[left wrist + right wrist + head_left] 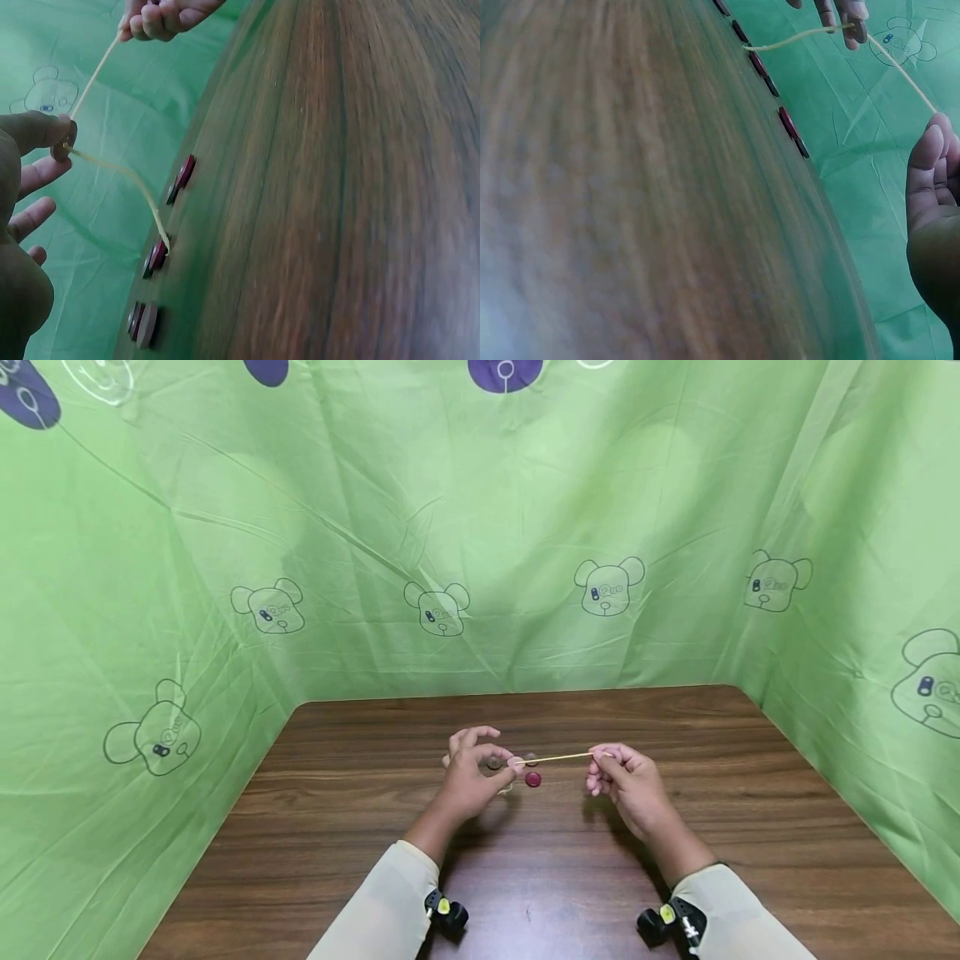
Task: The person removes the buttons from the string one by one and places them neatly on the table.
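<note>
My left hand (471,783) pinches a round brownish button (66,141) between thumb and index finger, the other fingers spread. A thin yellow string (558,758) passes through the button. Its one end runs taut to my right hand (636,789), which pinches it between thumb and index finger. From the button's other side, the string's loose end sags down to the table in the left wrist view. Both hands are raised above the tabletop. Below and between them lie several more buttons, among them a dark red button (533,779).
The buttons lie in small groups on the brown wooden table (345,860), with a pale button (148,326) among them. A green curtain (517,527) with bear-head drawings hangs behind the table and along both sides.
</note>
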Available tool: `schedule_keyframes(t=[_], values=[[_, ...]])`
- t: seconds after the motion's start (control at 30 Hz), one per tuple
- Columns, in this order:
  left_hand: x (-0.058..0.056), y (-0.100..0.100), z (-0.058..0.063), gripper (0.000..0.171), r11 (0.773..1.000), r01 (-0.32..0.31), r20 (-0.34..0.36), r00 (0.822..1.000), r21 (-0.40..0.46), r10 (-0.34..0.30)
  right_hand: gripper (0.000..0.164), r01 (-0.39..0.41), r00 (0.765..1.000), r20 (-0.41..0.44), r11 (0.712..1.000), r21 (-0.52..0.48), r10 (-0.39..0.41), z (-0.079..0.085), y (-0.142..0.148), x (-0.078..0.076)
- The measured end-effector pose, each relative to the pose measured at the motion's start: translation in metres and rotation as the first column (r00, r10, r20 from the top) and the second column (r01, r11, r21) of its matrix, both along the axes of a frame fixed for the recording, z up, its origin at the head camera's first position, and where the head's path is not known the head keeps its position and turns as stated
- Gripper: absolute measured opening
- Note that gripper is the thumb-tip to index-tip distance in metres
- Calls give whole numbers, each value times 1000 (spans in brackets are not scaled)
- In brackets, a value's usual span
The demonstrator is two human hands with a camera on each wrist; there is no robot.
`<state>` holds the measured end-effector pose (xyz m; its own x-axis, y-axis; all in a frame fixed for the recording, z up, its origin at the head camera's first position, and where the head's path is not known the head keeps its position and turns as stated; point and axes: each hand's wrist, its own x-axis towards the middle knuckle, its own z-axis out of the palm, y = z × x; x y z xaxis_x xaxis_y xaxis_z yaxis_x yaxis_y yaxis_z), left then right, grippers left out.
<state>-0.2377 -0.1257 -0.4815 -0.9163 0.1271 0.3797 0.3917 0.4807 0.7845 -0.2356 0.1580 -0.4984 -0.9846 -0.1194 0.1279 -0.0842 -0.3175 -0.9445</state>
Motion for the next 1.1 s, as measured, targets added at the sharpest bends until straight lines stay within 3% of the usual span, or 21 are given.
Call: schedule_keyframes(t=[0.37,0.6,0.73,0.9,1.1], values=[[1,-11,-4,12,1000,-4,15,1000,-4,4,12,106,994,42,994,-40,-105,1,6,-3],[3,-13,-5,10,1000,-8,12,1000,-19,8,12,215,975,79,972,-95,-208,4,11,-6],[4,-13,-4,10,1000,-6,11,1000,-15,6,17,290,955,94,949,-120,-280,5,12,-8],[5,-15,-6,10,1000,-4,26,1000,-9,4,27,408,911,125,902,-138,-393,6,12,-11],[5,-17,-9,10,1000,-10,29,1000,-21,11,24,484,874,136,864,-141,-467,7,13,-13]])
